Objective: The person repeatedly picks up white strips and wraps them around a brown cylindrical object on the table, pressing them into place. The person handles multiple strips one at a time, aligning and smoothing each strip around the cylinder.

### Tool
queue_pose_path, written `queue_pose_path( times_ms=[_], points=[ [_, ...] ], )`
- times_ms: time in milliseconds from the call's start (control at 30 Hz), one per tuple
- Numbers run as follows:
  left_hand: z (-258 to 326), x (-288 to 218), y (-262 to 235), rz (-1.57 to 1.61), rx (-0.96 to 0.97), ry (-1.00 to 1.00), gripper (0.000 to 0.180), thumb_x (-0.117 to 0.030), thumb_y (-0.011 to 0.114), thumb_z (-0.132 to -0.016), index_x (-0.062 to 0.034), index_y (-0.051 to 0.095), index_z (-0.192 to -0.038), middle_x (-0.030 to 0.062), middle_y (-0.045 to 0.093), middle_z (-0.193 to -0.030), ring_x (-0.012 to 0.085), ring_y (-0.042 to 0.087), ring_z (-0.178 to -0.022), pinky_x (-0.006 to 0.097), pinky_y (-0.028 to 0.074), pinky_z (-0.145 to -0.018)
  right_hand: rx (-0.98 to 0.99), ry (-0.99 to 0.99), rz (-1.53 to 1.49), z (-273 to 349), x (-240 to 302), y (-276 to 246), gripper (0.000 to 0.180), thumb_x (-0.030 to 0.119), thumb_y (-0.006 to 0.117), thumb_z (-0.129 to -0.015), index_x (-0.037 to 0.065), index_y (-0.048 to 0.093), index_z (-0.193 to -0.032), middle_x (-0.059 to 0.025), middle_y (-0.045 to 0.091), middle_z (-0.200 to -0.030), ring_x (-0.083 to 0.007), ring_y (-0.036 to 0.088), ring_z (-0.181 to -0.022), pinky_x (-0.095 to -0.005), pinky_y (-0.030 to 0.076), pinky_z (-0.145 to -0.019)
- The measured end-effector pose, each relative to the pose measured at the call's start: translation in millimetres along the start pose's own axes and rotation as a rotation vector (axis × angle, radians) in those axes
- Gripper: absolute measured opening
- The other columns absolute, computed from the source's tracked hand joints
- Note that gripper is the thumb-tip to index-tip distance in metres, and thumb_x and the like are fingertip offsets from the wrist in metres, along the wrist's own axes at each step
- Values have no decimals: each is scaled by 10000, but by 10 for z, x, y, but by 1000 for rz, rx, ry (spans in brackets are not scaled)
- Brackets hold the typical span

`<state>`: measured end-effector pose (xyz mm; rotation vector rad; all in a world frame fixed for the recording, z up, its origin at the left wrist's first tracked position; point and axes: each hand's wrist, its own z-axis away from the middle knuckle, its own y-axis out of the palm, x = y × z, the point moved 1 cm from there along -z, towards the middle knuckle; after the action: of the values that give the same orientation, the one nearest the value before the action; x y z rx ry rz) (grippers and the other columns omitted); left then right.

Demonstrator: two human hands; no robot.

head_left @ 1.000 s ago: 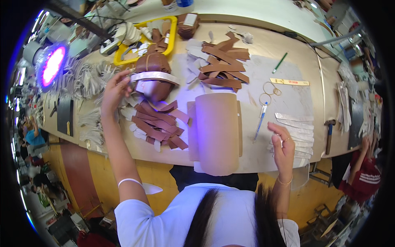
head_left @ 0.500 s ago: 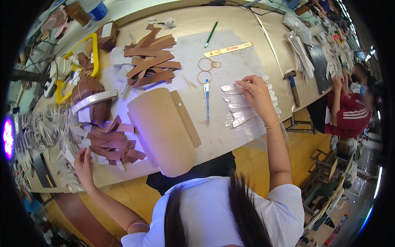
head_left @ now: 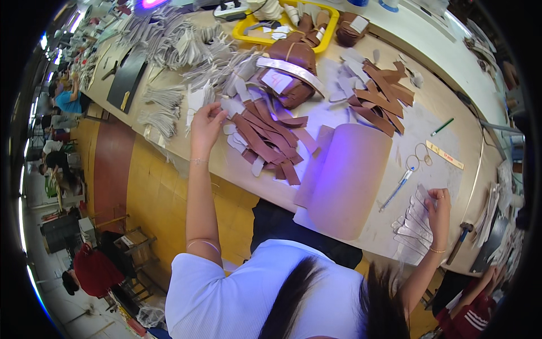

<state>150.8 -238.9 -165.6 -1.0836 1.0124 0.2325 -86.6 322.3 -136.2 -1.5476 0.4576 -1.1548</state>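
Note:
My left hand [head_left: 208, 129] is raised at the near edge of a pile of brown strips [head_left: 265, 133], beside a bundle of white-grey strips [head_left: 197, 101]. Its fingers are bent and apart, with nothing visible between them. At the right, my right hand [head_left: 439, 217] reaches over a fanned row of shiny silvery strips [head_left: 411, 226]. Its fingertips are closed at the end of one strip, though the hand partly covers the grip. Between my hands lies a wide tan roll of sheet material [head_left: 353, 181].
Behind are a brown bundle with a silvery band [head_left: 291, 70], more brown strips [head_left: 381, 93] and a yellow tray [head_left: 248, 38]. A blue pen [head_left: 397, 189], rubber bands [head_left: 422, 152], a ruler [head_left: 446, 155], a green pencil [head_left: 442, 126] and a hammer [head_left: 460, 243] lie rightward. A co-worker in red [head_left: 468, 316] sits far right.
The view has swung left, so the table's things appear farther right. My left hand has come up beside the white-grey bundle. My right hand stays at the silvery strips.

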Motion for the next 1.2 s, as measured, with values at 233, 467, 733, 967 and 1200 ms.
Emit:
queue_pose_path(
  times_ms=[233, 467, 733, 967, 1200],
  points=[
    [-131, -139, 137, -269, -71, 184, 443, -129, 720, -755, 37, 598, -1148, 194, 640, -1020, 297, 641, -818, 335, 495, -761, -73, -21, 2, 22, 132, -98, 206, -88, 604, -740, 12, 521, -899, -121, 551, -901, -305, 550, -875, -374, 426, -807],
    [273, -743, -88, -342, -124, 201, 268, -90, 693, -774, 10, 657, -1019, 172, 647, -861, 252, 617, -734, 329, 481, -697, -257, 82, 0, 162, 349, -290, 109, -40, 573, -852, 5, 535, -943, -114, 595, -886, -258, 575, -850, -342, 440, -794],
    [1217, -1919, -609, 525, 581, 420, 156, 16, 690, -777, 45, 643, -923, 95, 641, -811, 128, 625, -639, 235, 509, -589, -400, -10, -224, 124, 823, -456, 81, -30, 582, -874, -16, 581, -954, -78, 595, -824, -147, 609, -739, -250, 468, -668],
    [1302, -1913, 386, 661, 996, -40, 155, 22, 656, -819, 75, 613, -958, 147, 653, -814, 173, 672, -673, 262, 554, -609, -585, 40, -731, 302, 1182, -831, 118, 2, 612, -881, -32, 613, -995, -65, 626, -784, -113, 628, -691, -192, 456, -633],
    [1366, -1616, 739, 714, 1092, -229, 218, -114, 606, -909, 63, 618, -1037, 132, 666, -863, 157, 681, -747, 245, 554, -682, 172, 59, -937, 142, 1885, -481, 76, 54, 686, -826, -11, 648, -816, -61, 636, -714, -95, 605, -572, -207, 466, -504]
  ],
)
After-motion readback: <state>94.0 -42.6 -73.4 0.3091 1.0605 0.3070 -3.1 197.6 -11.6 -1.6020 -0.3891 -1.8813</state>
